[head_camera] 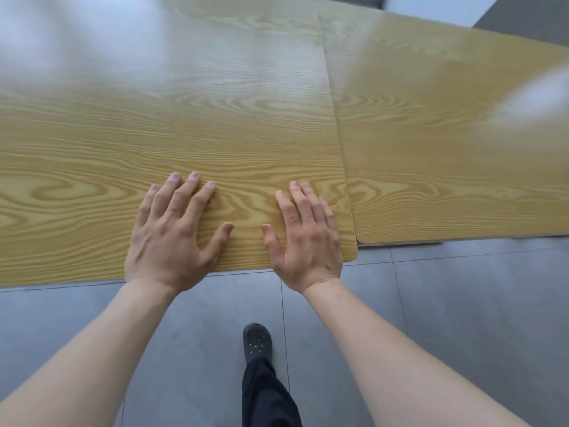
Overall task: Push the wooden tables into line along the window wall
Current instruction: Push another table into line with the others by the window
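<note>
Under the camera, filling most of the view, is the near wooden table (pixel 184 118), and its right side butts up against a second table (pixel 446 134) along a thin seam. The near one sticks out a bit further toward the person than its neighbour, so the front edges don't line up yet. My guess is these are stiff, fairly heavy slabs with a slick laminate top, so flat palms could slide instead of shoving; leaning weight down near the front edge, or hooking the edge itself, looks like the better hold. Grey floor tiles (pixel 431 318) probably let the legs skid okay, though I can't see the legs.

Both arms reach out nearly straight. Left hand (pixel 172 232) lies palm-down close to the front edge, fingers (pixel 192 186) spread loosely. Right hand (pixel 304 235) is flat too, right by the table's rounded corner, with its digits closer together. Neither grips anything. One dark shoe (pixel 258 342) steps forward below.
</note>
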`<state>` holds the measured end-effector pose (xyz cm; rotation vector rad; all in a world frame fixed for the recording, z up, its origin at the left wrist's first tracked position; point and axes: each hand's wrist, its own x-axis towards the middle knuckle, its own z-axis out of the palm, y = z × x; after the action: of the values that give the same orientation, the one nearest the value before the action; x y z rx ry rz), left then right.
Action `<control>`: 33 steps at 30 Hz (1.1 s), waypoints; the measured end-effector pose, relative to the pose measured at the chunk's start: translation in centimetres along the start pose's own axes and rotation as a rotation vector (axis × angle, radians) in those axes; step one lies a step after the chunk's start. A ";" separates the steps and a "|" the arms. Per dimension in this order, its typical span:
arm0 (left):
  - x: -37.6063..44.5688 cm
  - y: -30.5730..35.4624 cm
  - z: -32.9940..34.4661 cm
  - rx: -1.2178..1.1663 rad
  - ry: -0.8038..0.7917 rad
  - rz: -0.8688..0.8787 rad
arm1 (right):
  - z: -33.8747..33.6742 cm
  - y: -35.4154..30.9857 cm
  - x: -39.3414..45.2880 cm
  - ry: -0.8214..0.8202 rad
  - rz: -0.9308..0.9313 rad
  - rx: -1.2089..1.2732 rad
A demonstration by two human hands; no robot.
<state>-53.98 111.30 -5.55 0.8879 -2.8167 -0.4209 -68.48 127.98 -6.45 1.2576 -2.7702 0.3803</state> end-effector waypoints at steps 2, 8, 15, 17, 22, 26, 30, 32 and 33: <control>0.3 0.0 0.1 -0.005 0.004 0.003 | 0.0 0.1 0.3 -0.004 -0.003 -0.009; 1.9 -0.1 0.4 0.008 0.016 -0.005 | 0.4 0.5 2.1 0.017 -0.021 -0.004; 3.5 -0.3 0.6 0.006 0.018 -0.016 | 1.0 0.9 4.0 0.027 -0.036 0.007; 3.7 -0.4 0.6 0.003 0.025 -0.020 | 1.0 0.9 4.2 0.031 -0.040 0.014; 3.7 -0.4 0.6 0.007 0.031 -0.023 | 1.1 0.9 4.2 0.017 -0.030 0.023; 3.8 -0.4 0.4 0.018 0.010 -0.033 | 1.0 0.8 4.1 -0.005 -0.030 0.033; 3.5 -0.3 -0.2 0.033 -0.066 -0.046 | -0.1 0.7 4.0 -0.132 -0.042 0.002; 3.7 -0.2 -1.0 0.051 -0.107 -0.049 | -0.9 0.6 4.1 -0.202 -0.056 0.006; 4.0 -0.1 -1.5 0.056 -0.117 -0.058 | -1.4 0.7 4.3 -0.231 -0.060 0.012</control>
<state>-56.81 108.61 -3.92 0.9889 -2.9282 -0.4164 -71.88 125.59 -4.51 1.4701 -2.9117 0.2625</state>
